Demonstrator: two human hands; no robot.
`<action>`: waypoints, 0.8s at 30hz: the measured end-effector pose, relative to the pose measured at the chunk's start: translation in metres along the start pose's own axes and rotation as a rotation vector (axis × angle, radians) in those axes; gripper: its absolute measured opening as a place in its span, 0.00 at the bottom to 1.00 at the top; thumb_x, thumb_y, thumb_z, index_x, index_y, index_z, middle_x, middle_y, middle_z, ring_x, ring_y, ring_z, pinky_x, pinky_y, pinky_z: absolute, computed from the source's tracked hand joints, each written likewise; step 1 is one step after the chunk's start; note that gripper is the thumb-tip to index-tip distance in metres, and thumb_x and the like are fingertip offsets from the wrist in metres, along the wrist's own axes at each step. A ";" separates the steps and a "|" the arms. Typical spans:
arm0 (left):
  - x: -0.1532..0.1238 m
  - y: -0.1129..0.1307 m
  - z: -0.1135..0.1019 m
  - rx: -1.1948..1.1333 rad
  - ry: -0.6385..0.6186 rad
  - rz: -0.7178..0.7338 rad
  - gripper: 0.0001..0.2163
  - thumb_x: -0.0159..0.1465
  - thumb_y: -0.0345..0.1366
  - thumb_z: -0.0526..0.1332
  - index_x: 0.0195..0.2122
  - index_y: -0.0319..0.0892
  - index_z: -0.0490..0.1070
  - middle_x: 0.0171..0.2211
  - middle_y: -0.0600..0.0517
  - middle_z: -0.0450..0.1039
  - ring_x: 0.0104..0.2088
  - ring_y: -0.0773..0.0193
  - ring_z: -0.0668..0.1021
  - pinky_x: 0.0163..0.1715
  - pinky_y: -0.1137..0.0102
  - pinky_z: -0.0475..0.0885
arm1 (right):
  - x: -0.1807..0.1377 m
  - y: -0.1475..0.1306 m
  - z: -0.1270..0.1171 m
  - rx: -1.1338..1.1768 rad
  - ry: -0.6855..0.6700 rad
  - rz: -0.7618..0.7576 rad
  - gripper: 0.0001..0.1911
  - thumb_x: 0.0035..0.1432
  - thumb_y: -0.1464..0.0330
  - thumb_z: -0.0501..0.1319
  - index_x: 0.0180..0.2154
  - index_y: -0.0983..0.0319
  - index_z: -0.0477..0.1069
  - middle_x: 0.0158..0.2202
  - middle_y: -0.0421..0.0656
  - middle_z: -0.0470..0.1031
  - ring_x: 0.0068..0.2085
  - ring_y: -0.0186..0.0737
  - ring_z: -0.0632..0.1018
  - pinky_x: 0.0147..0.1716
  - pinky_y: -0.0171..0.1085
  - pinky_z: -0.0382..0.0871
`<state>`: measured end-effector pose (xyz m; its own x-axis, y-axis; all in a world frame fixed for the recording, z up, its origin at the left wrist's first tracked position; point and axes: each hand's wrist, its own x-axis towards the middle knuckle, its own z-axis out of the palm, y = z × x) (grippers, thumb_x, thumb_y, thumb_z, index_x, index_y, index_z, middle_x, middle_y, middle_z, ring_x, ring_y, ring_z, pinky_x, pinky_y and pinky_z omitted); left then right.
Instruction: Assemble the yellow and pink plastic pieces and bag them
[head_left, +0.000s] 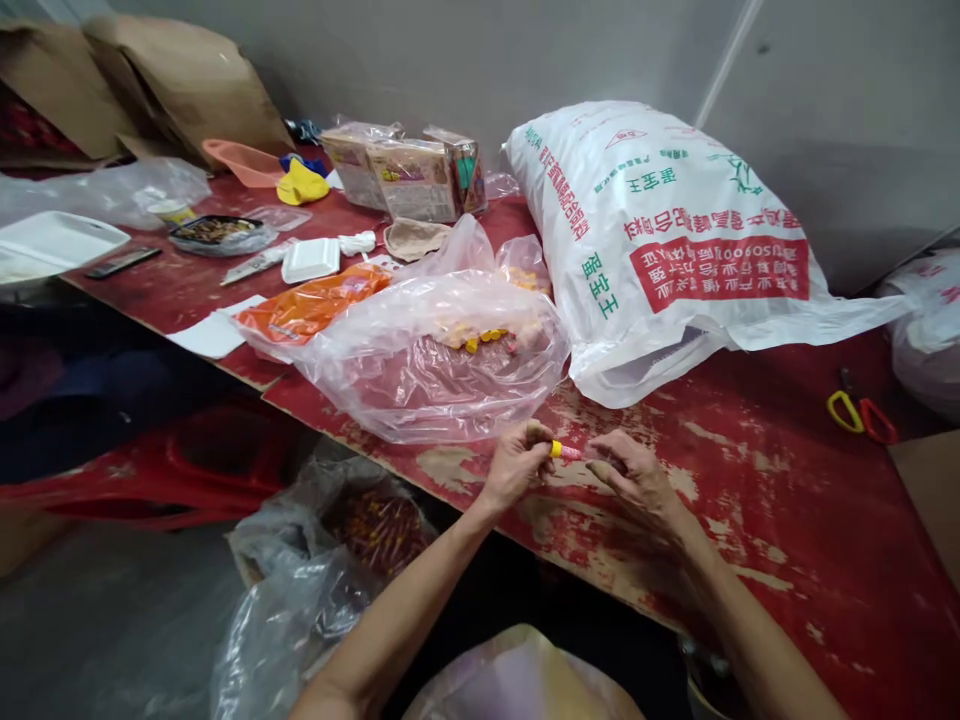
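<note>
Between the thumb and fingers of my left hand (521, 458) is a small yellow-and-pink tube (566, 451), held level just above the table's front edge. Its yellow end lies by my left fingertips, and the pink end points toward my right hand (628, 468). The right hand is close to that pink end, fingers bent and thumb a little apart, with nothing visible in them. Right behind both hands, a clear plastic bag (420, 390) lies on the table with small yellow pieces (486, 341) and pinkish contents showing through.
A big white printed sack (660, 210) leans at the back right of the worn red table (787, 450). Scissors (862, 415) lie right. An orange bag (319, 305), wrapped packs (412, 175) and food boxes (217, 232) sit left. Below, an open bag (379, 525) holds many similar tubes.
</note>
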<state>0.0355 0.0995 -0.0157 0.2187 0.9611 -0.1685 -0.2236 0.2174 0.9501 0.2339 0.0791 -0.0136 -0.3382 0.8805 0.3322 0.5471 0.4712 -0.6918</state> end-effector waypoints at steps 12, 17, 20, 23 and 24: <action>-0.029 -0.020 0.025 -0.066 0.005 -0.003 0.05 0.49 0.32 0.61 0.25 0.39 0.65 0.16 0.58 0.68 0.15 0.72 0.70 0.16 0.79 0.65 | -0.030 -0.021 0.008 -0.112 -0.046 -0.071 0.11 0.62 0.68 0.54 0.45 0.60 0.68 0.35 0.44 0.72 0.35 0.38 0.72 0.34 0.35 0.66; -0.035 -0.027 0.029 -0.043 0.018 0.028 0.03 0.50 0.32 0.61 0.23 0.38 0.68 0.17 0.57 0.68 0.16 0.72 0.69 0.17 0.78 0.64 | -0.038 -0.028 0.009 -0.060 -0.051 0.050 0.12 0.61 0.65 0.54 0.44 0.60 0.70 0.35 0.45 0.73 0.36 0.40 0.73 0.36 0.37 0.66; -0.038 -0.034 0.033 -0.095 -0.028 0.006 0.04 0.50 0.33 0.61 0.24 0.39 0.66 0.16 0.57 0.68 0.15 0.71 0.70 0.17 0.76 0.66 | -0.043 -0.034 0.011 0.057 -0.048 0.225 0.11 0.60 0.63 0.55 0.40 0.61 0.72 0.34 0.44 0.74 0.35 0.39 0.74 0.35 0.36 0.66; -0.039 -0.044 0.037 -0.101 -0.038 -0.023 0.04 0.50 0.32 0.60 0.25 0.39 0.65 0.16 0.57 0.68 0.15 0.69 0.70 0.16 0.75 0.66 | -0.045 -0.041 0.017 0.125 -0.038 0.357 0.11 0.59 0.63 0.56 0.34 0.62 0.72 0.31 0.42 0.74 0.32 0.37 0.73 0.32 0.34 0.66; -0.039 -0.047 0.038 -0.091 -0.027 -0.022 0.03 0.50 0.32 0.59 0.26 0.39 0.65 0.16 0.57 0.68 0.14 0.69 0.70 0.16 0.75 0.66 | -0.046 -0.042 0.019 0.130 -0.027 0.381 0.11 0.58 0.62 0.56 0.33 0.62 0.72 0.30 0.41 0.74 0.32 0.37 0.73 0.32 0.33 0.65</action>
<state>0.0738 0.0450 -0.0441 0.2500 0.9512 -0.1809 -0.3034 0.2544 0.9183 0.2116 0.0175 -0.0120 -0.1503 0.9884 0.0205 0.5363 0.0989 -0.8382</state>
